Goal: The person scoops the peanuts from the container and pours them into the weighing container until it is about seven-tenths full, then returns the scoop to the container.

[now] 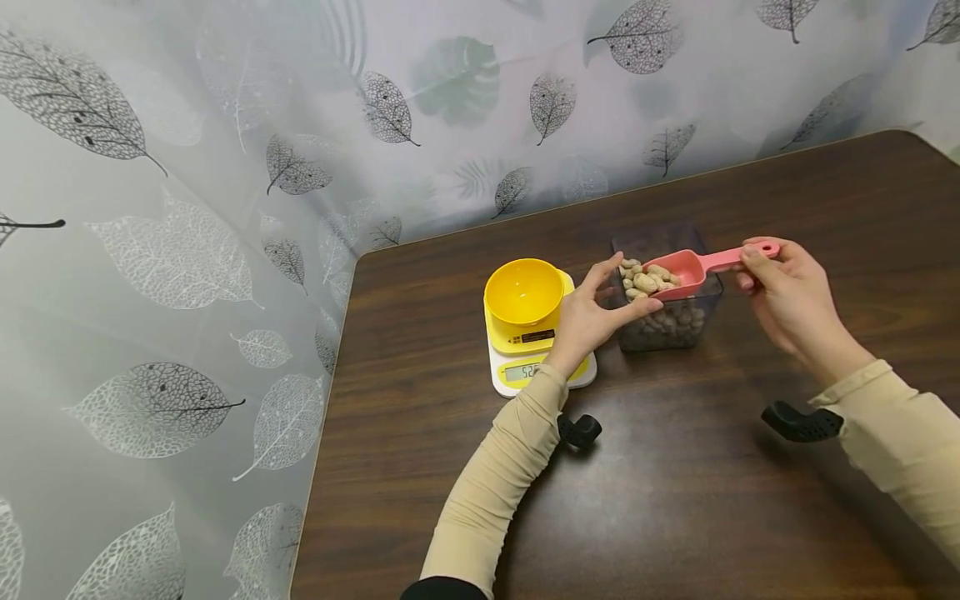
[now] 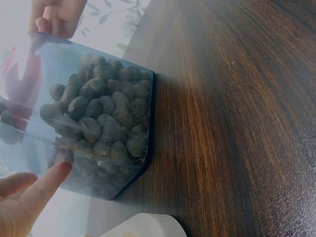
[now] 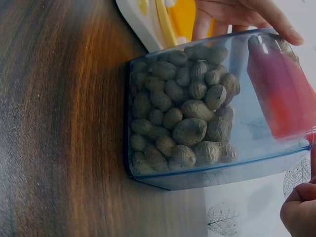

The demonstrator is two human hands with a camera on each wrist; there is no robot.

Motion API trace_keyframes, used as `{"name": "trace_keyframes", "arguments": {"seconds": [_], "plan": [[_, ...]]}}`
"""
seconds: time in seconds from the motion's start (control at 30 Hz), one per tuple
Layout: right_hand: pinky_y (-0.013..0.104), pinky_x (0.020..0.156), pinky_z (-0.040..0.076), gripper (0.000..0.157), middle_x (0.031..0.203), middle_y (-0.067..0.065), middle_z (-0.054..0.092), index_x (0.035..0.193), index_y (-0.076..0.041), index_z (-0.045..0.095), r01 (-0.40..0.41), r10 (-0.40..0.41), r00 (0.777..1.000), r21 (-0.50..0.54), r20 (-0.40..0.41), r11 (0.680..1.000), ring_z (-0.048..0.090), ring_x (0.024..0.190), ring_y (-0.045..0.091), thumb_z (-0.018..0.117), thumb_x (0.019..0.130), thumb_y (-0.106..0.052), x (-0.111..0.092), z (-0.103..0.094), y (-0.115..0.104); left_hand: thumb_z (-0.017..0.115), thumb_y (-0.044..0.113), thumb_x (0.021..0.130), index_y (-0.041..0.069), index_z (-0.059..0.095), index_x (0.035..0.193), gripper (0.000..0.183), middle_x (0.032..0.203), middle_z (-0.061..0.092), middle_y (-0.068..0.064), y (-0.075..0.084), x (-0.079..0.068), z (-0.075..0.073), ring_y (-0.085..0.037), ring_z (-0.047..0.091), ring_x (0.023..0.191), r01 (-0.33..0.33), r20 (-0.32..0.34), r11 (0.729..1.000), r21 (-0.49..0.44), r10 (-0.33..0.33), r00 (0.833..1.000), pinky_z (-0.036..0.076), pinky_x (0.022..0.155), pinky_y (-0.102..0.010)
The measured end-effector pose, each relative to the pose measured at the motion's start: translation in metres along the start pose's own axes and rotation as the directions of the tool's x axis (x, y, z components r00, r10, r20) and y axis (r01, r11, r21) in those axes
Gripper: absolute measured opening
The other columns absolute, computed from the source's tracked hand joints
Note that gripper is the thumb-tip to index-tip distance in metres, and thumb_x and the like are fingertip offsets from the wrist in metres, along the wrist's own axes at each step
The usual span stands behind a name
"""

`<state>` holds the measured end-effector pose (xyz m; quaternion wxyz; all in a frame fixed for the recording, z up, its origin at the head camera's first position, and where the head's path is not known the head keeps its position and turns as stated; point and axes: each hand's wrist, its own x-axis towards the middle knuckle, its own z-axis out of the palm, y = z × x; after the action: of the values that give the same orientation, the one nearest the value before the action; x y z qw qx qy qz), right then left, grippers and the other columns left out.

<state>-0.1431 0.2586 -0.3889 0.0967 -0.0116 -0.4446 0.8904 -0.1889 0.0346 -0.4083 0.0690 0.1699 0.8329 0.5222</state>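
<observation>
A pink scoop [image 1: 691,271] loaded with peanuts [image 1: 646,278] lies across the top of a clear, bluish container [image 1: 660,337]. Its handle is pinched between the thumb and fingers of my right hand [image 1: 787,296], just right of the rim. My left hand [image 1: 588,317] is at the container's left side, thumb and index finger spread and extended around the scoop's loaded end. In the right wrist view, the left thumb [image 3: 276,19] reaches over the rim. More peanuts [image 2: 106,106] fill the container's lower part.
Left of the container stands a yellow and white kitchen scale [image 1: 510,354] with a yellow bowl [image 1: 523,292] on it; my left wrist partly covers its display. All stand on a dark wooden table [image 1: 420,417]. A leaf-patterned curtain [image 1: 465,125] borders the table's back and left.
</observation>
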Motion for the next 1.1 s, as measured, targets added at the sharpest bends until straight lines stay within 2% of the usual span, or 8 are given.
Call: {"name": "trace_keyframes", "arguments": {"seconds": [0.13,0.3,0.5,0.83,1.1], "plan": [[0.019,0.059,0.041,0.018,0.078,0.004,0.055,0.102,0.000,0.048,0.011,-0.011,1.000,0.044,-0.014,0.999,0.047,0.062,0.012,0.058,0.087,-0.002,-0.002,-0.001,0.000,0.075,0.046,0.074,0.047,0.038,0.136,0.073,0.140,0.046,0.018,0.000,0.000,0.000,-0.011,0.058,0.115,0.005,0.002,1.000,-0.008,-0.005,1.000,0.049,0.091,-0.025],[0.018,0.060,0.044,0.022,0.080,0.004,0.055,0.104,-0.001,0.048,-0.021,0.022,0.999,0.047,-0.028,0.999,0.048,0.064,0.012,0.061,0.086,-0.004,-0.003,-0.003,-0.002,0.075,0.046,0.074,0.048,0.038,0.136,0.072,0.139,0.046,0.017,0.001,0.000,0.001,-0.010,0.058,0.114,0.007,-0.007,1.000,-0.007,-0.007,1.000,0.049,0.091,-0.024],[0.020,0.060,0.044,0.021,0.082,0.006,0.055,0.103,0.000,0.048,-0.063,0.067,0.997,0.112,-0.037,0.992,0.048,0.066,0.014,0.060,0.086,-0.002,-0.006,-0.008,-0.002,0.075,0.044,0.074,0.042,0.038,0.139,0.075,0.141,0.045,0.015,0.001,0.000,0.001,-0.010,0.058,0.114,-0.010,0.003,1.000,-0.006,0.010,1.000,0.049,0.089,-0.021],[0.022,0.059,0.045,0.020,0.082,0.008,0.055,0.103,0.002,0.049,-0.076,0.086,0.995,0.201,-0.045,0.977,0.048,0.064,0.016,0.058,0.086,0.001,-0.005,-0.011,-0.001,0.075,0.044,0.075,0.050,0.037,0.134,0.071,0.140,0.046,0.014,-0.001,0.000,0.002,-0.011,0.059,0.114,-0.008,0.004,1.000,-0.013,0.008,1.000,0.049,0.088,-0.021],[0.023,0.062,0.045,0.019,0.084,0.007,0.055,0.104,-0.001,0.052,-0.118,0.135,0.989,0.220,-0.062,0.968,0.048,0.066,0.016,0.059,0.086,-0.001,-0.008,-0.015,-0.004,0.074,0.044,0.076,0.049,0.036,0.136,0.071,0.141,0.045,0.014,0.000,0.000,0.001,-0.012,0.058,0.115,-0.010,0.012,1.000,-0.007,0.010,1.000,0.050,0.088,-0.022]]}}
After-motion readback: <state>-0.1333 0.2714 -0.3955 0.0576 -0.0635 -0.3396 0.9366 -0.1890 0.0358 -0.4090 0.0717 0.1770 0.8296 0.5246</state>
